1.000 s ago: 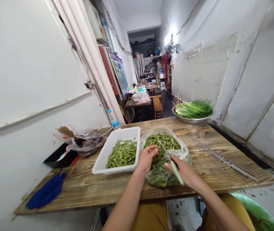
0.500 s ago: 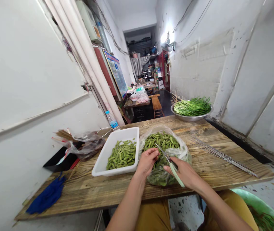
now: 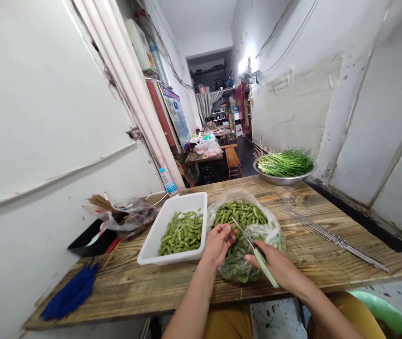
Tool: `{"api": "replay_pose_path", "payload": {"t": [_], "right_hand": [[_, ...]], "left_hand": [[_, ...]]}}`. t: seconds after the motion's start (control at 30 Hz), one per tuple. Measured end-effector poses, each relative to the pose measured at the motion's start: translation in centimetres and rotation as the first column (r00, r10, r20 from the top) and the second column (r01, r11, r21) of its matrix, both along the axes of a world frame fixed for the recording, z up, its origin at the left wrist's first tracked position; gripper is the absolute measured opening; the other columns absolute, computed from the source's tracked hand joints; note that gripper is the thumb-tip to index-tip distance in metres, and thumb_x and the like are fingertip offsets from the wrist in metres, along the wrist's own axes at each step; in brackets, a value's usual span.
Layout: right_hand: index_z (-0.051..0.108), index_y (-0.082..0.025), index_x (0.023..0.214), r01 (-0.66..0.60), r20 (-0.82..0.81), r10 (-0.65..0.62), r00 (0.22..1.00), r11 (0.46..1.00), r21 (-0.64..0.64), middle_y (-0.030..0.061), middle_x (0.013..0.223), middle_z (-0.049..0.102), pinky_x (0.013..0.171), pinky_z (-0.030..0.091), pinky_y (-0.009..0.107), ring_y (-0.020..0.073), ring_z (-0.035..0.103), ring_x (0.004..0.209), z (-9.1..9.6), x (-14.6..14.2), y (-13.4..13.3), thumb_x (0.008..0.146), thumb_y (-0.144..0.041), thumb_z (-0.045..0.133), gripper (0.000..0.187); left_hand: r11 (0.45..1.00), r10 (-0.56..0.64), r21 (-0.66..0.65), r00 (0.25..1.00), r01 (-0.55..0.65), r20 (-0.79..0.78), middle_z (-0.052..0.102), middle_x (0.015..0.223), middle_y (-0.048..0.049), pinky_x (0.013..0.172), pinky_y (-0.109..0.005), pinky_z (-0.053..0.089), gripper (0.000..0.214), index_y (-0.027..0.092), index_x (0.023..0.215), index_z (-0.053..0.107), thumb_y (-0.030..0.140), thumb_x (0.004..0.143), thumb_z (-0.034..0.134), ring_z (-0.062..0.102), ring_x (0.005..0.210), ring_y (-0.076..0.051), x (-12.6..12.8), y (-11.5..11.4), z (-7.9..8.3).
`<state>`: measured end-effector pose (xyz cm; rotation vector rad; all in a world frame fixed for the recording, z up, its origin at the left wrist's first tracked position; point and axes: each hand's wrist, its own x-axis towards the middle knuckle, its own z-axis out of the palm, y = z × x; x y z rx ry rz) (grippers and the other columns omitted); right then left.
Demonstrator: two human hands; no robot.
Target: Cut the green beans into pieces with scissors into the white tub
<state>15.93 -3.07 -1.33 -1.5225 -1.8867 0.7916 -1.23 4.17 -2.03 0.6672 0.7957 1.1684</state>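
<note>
My right hand point(image 3: 275, 263) is closed around scissors point(image 3: 266, 270) with pale green handles, their blades pointing up and left over the bag. Close to the blade tips is my left hand point(image 3: 219, 244), its thumb and fingers pinched together; whatever lies between them is too small to make out. Beneath both hands, a clear plastic bag point(image 3: 275, 230) stands open, full of green soybean pods point(image 3: 241, 212). To its left, a white plastic tub point(image 3: 148, 252) holds more green pods point(image 3: 181, 234) in a loose pile.
A metal bowl point(image 3: 285, 180) of green stalks stands at the table's far right corner, with metal skewers point(image 3: 338, 240) nearer. Along the left are a water bottle point(image 3: 169, 182), a black box point(image 3: 90, 242) and blue cloth point(image 3: 69, 293). A person point(image 3: 210, 125) sits far back.
The view has tilted slightly, so the table sits a little lower in it. Both hands stay over the bag in nearly the same pose, the scissors still in my right hand.
</note>
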Motion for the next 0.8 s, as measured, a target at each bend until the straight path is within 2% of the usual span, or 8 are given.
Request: {"api": "replay_pose_path", "payload": {"t": [0.07,0.17,0.33,0.43,0.53,0.67,0.8], "right_hand": [[0.062,-0.018,0.099,-0.007,-0.017,0.008,1.0,1.0,0.015,0.0085,0.09,0.069,0.072,0.045,0.03,0.0234,0.063,0.081,0.2,0.0,-0.2,0.082,-0.053,0.05,0.041],[0.062,-0.018,0.101,-0.001,-0.028,0.001,1.0,1.0,0.012,0.0089,0.093,0.069,0.075,0.045,0.031,0.0238,0.063,0.083,0.3,0.0,-0.3,0.082,-0.053,0.05,0.041],[0.061,-0.017,0.103,0.02,0.011,-0.02,1.0,0.999,-0.03,0.0107,0.094,0.069,0.075,0.045,0.032,0.0256,0.064,0.084,0.5,0.2,-0.2,0.082,-0.054,0.05,0.045],[0.062,-0.016,0.104,0.012,0.029,-0.01,1.0,0.999,-0.045,0.0103,0.093,0.07,0.075,0.045,0.033,0.0256,0.064,0.082,0.7,0.4,-0.2,0.081,-0.054,0.05,0.045],[0.063,-0.017,0.104,-0.013,0.032,0.015,0.999,0.999,-0.045,0.0088,0.092,0.071,0.074,0.046,0.032,0.0244,0.063,0.081,0.9,0.5,-0.3,0.08,-0.053,0.054,0.044],[0.064,-0.017,0.104,-0.035,0.034,0.036,0.999,0.999,-0.04,0.0081,0.093,0.071,0.074,0.046,0.031,0.0236,0.063,0.08,1.0,0.6,-0.4,0.079,-0.052,0.056,0.044],[0.066,-0.018,0.097,-0.065,0.0,0.065,0.998,0.997,-0.029,0.0048,0.083,0.07,0.07,0.045,0.029,0.0218,0.062,0.075,0.8,0.7,-0.3,0.081,-0.051,0.053,0.039]], "left_hand": [[0.999,0.002,0.054,0.999,0.001,-0.052,0.066,0.075,-0.0018,0.053,-0.018,0.043,0.038,0.014,0.074,0.058,0.03,0.052,0.084,0.061,0.061,-0.009,0.1,-0.2,0.1],[0.988,0.017,0.153,0.98,0.014,-0.2,0.061,0.064,0.0013,0.048,-0.017,0.037,0.035,0.013,0.077,0.061,0.036,0.059,0.079,0.05,0.047,-0.005,0.1,-0.4,0.0],[0.966,-0.03,0.228,0.935,0.118,-0.355,0.058,0.066,0.0007,0.046,-0.018,0.032,0.042,0.012,0.094,0.067,0.046,0.07,0.067,0.046,0.048,-0.005,-0.2,-0.6,-0.4],[0.946,-0.053,0.266,0.897,0.186,-0.44,0.055,0.056,0.0017,0.046,-0.019,0.031,0.036,0.012,0.079,0.067,0.047,0.074,0.063,0.042,0.045,-0.005,-0.3,-0.9,-0.3],[0.938,-0.081,0.25,0.853,0.241,-0.516,0.051,0.046,0.0021,0.045,-0.02,0.029,0.036,0.012,0.064,0.063,0.048,0.073,0.063,0.039,0.041,-0.006,-0.4,-1.1,0.1],[0.939,-0.092,0.232,0.837,0.253,-0.54,0.051,0.044,0.002,0.044,-0.02,0.028,0.036,0.013,0.064,0.063,0.048,0.072,0.063,0.04,0.04,-0.006,-0.6,-1.2,0.4],[0.925,-0.098,0.254,0.821,0.284,-0.562,0.049,0.042,0.003,0.043,-0.02,0.025,0.037,0.013,0.063,0.062,0.048,0.075,0.06,0.037,0.039,-0.006,-0.7,-1.3,0.0]]}}
